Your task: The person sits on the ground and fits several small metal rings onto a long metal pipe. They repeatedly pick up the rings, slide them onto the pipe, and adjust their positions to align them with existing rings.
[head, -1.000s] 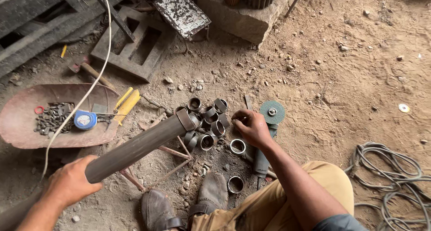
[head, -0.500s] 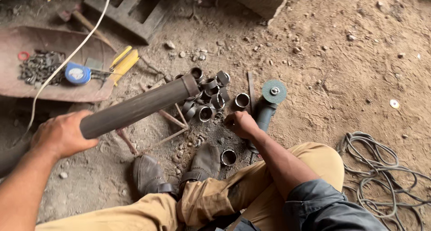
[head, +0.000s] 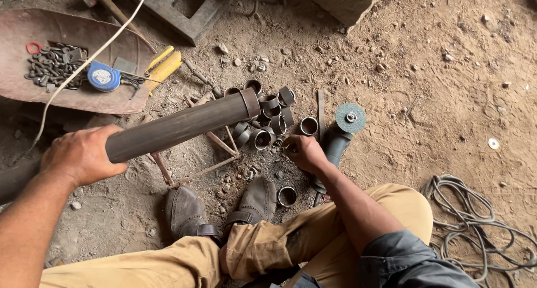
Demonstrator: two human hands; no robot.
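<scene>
While the left hand [head: 84, 154] wraps around a long dark steel pipe [head: 179, 126] propped on a small metal stand [head: 215, 148], the right hand [head: 305, 152] rests curled by the angle grinder [head: 338, 137]; whether it grips anything is unclear. Cut pipe rings [head: 268, 120] crowd the dirt beyond the pipe's end, with one ring [head: 287, 196] beside the shoes [head: 224, 207].

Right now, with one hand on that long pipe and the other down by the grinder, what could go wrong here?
The left hand alone steadies the long pipe on a thin metal stand; it might roll off onto the shoes. The right hand works among cut metal rings whose edges may be sharp, right beside the grinder and its bare disc. The loose cable could trip someone.
</scene>
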